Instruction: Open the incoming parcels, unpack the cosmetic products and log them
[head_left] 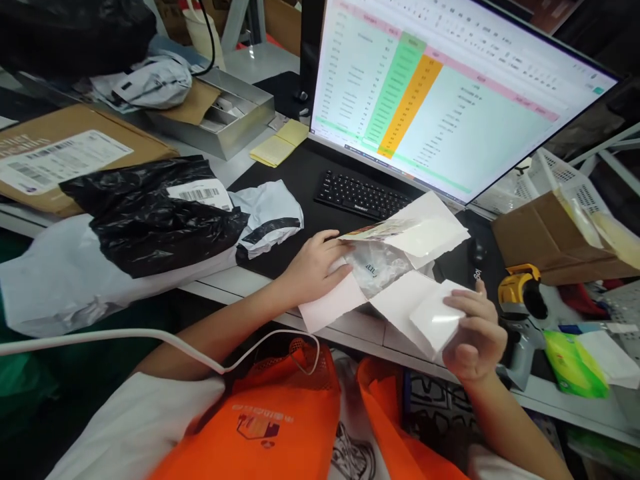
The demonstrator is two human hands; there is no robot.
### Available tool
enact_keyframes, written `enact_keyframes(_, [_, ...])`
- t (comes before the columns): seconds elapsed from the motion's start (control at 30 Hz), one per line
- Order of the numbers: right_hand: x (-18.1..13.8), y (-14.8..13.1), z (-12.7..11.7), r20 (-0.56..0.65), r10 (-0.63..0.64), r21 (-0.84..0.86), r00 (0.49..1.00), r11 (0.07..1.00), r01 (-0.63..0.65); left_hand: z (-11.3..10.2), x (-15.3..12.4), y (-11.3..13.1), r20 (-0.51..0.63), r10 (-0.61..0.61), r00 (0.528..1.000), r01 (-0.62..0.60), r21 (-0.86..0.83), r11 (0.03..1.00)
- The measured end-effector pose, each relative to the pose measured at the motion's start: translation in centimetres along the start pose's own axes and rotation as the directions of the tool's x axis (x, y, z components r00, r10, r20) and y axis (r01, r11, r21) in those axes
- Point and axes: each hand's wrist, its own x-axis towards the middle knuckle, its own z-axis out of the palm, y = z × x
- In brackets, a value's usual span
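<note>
A white cardboard box [435,233] lies at the desk's front edge with its flaps spread open. Inside it shows a clear plastic bag [373,267] with dark lettering, its contents not distinguishable. My left hand [317,267] grips the box's left side, fingers over the edge and thumb by a flap. On the right, a glossy white flap [435,317] is between the fingers and thumb of my right hand [475,333]. The box's far panel has a printed face, seen only at a slant.
Behind the box stand a black keyboard [363,195] and a lit monitor [400,100]. Wrapped parcels [165,220] and a brown carton [85,147] crowd the left. To the right are a yellow-grey scanner [523,300], a green packet [575,363] and an open brown box [560,240]. A white cable [165,337] crosses my left arm.
</note>
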Motion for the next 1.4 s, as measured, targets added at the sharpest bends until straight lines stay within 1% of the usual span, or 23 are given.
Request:
enact_keyframes(0.03, [-0.8,-0.2,-0.1,-0.073,0.005,0.066,0.997,0.998,0.000,0.0,-0.1,0.4,-0.036,-0.018,0.999,0.021,0.087,0.996])
enact_keyframes(0.07, [-1.4,-0.5,-0.2,-0.115,0.000,0.119,0.993,0.993,0.014,0.0,-0.3,0.9,-0.075,-0.029,0.997,0.041,0.164,0.986])
enact_keyframes(0.1, [-1.8,-0.7,-0.2,-0.096,-0.019,0.140,0.995,0.990,0.033,0.0,-0.4,1.5,-0.097,-0.020,0.995,0.041,0.218,0.975])
enact_keyframes(0.13, [-1.9,-1.0,-0.2,-0.033,-0.044,0.132,0.998,0.990,0.048,-0.2,-0.4,2.0,-0.084,0.013,0.996,0.008,0.245,0.970])
enact_keyframes(0.17, [-1.7,-1.3,-0.2,0.062,-0.073,0.102,0.995,0.993,0.066,-0.3,-0.2,2.6,-0.035,0.065,0.997,-0.055,0.241,0.969])
enact_keyframes(0.2, [-1.4,-1.5,-0.2,0.173,-0.103,0.061,0.980,0.994,0.093,-0.4,0.1,3.1,0.041,0.129,0.991,-0.135,0.213,0.968])
enact_keyframes(0.27, [-0.1,-2.1,-0.3,0.363,-0.188,0.009,0.913,0.980,0.198,-0.5,1.2,3.9,0.196,0.232,0.953,-0.262,0.142,0.955])
enact_keyframes(0.33, [2.0,-2.9,-0.5,0.497,-0.295,-0.013,0.816,0.938,0.347,-0.5,2.6,4.3,0.295,0.237,0.926,-0.290,0.152,0.945])
enact_keyframes(0.37, [3.3,-3.5,-0.5,0.539,-0.340,-0.031,0.771,0.906,0.422,-0.5,3.2,4.4,0.332,0.220,0.917,-0.293,0.186,0.938])
enact_keyframes(0.4, [4.7,-4.1,-0.5,0.561,-0.377,-0.057,0.737,0.871,0.488,-0.5,3.7,4.4,0.369,0.203,0.907,-0.300,0.228,0.926])
enact_keyframes(0.47, [7.6,-5.2,-0.1,0.566,-0.441,-0.089,0.697,0.807,0.584,-0.6,4.1,4.3,0.409,0.162,0.898,-0.310,0.326,0.893])
enact_keyframes(0.57, [11.4,-6.1,1.2,0.563,-0.519,-0.010,0.644,0.775,0.632,-0.8,3.6,4.3,0.359,0.048,0.932,-0.227,0.478,0.848])
enact_keyframes(0.63, [12.8,-6.0,2.1,0.592,-0.508,0.033,0.626,0.791,0.611,-1.0,2.9,4.4,0.314,-0.036,0.949,-0.147,0.539,0.829])
enact_keyframes(0.67, [13.2,-5.8,2.5,0.604,-0.488,0.020,0.630,0.799,0.601,-1.1,2.6,4.4,0.299,-0.064,0.952,-0.118,0.554,0.824])
enact_keyframes(0.77, [13.2,-4.8,3.0,0.591,-0.431,-0.069,0.682,0.815,0.575,-1.1,2.1,4.0,0.224,-0.091,0.970,-0.051,0.559,0.827])
enact_keyframes(0.87, [12.5,-4.2,2.9,0.548,-0.376,-0.098,0.748,0.859,0.503,-0.7,2.1,3.4,0.115,-0.091,0.989,0.018,0.520,0.854])
enact_keyframes(0.93, [12.3,-4.4,2.8,0.561,-0.326,-0.125,0.760,0.875,0.468,-0.4,2.3,3.2,0.074,-0.120,0.990,0.068,0.495,0.866])
enact_keyframes(1.0, [12.4,-5.0,2.9,0.598,-0.305,-0.167,0.741,0.857,0.488,-0.1,2.8,3.3,0.043,-0.152,0.987,0.112,0.490,0.865])
enact_keyframes(1.07, [12.9,-5.9,3.0,0.622,-0.358,-0.167,0.697,0.808,0.565,0.1,3.1,3.5,0.017,-0.168,0.986,0.136,0.509,0.850])
enact_keyframes(1.17, [14.1,-7.1,3.5,0.629,-0.508,-0.047,0.589,0.731,0.681,0.3,3.3,3.8,0.033,-0.176,0.984,0.129,0.546,0.828])
enact_keyframes(1.23, [15.0,-7.6,4.3,0.665,-0.519,0.046,0.537,0.747,0.664,0.4,3.1,3.8,0.050,-0.179,0.983,0.124,0.545,0.829])
enact_keyframes(1.3, [15.8,-8.0,5.2,0.729,-0.446,0.068,0.520,0.802,0.593,0.6,2.8,3.5,0.044,-0.168,0.985,0.120,0.526,0.842])
enact_keyframes(1.4, [16.5,-8.1,6.7,0.773,-0.322,-0.025,0.546,0.845,0.533,1.1,2.2,2.8,0.010,-0.130,0.992,0.109,0.484,0.868])
